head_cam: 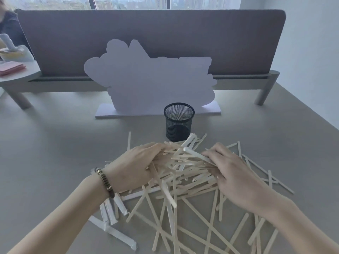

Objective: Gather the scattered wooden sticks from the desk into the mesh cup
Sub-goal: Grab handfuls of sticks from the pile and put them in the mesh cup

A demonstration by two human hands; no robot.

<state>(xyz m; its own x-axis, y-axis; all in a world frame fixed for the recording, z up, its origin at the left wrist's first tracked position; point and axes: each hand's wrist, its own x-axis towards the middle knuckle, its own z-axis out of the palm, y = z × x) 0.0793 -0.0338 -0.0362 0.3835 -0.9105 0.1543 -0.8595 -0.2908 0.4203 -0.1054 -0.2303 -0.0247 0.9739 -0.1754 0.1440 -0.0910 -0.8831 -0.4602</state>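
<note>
Head-camera footage is showing both hands being pressed into a heap of wooden sticks (pixel 185 173) near the middle of the worktop (pixel 55 143). The left hand (pixel 135 167) is being laid against the left flank of the heap, its fingers curved round a bunch of sticks, and its grip is being closed on them from that side. The right hand (pixel 233 173) is being set against the right flank, its fingers bent over the stick ends; whether the sticks are truly being pinched there or only pushed cannot be told. Between the two hands the sticks are being bunched into a raised tangle.

A beaded bracelet (pixel 105 182) is being worn on the left wrist. Around and nearer than the hands, many more sticks are lying flat and crossed over one another, and several white paper-wrapped sticks (pixel 110 215) are lying beside the left forearm.

Just beyond the heap, the black mesh cup (pixel 178 121) is standing upright, with a few stick ends lying against its base. Behind the cup, a pale cut-out board (pixel 152 79) is standing on a flat base, and a grey divider panel (pixel 146 33) is running across the back.
</note>
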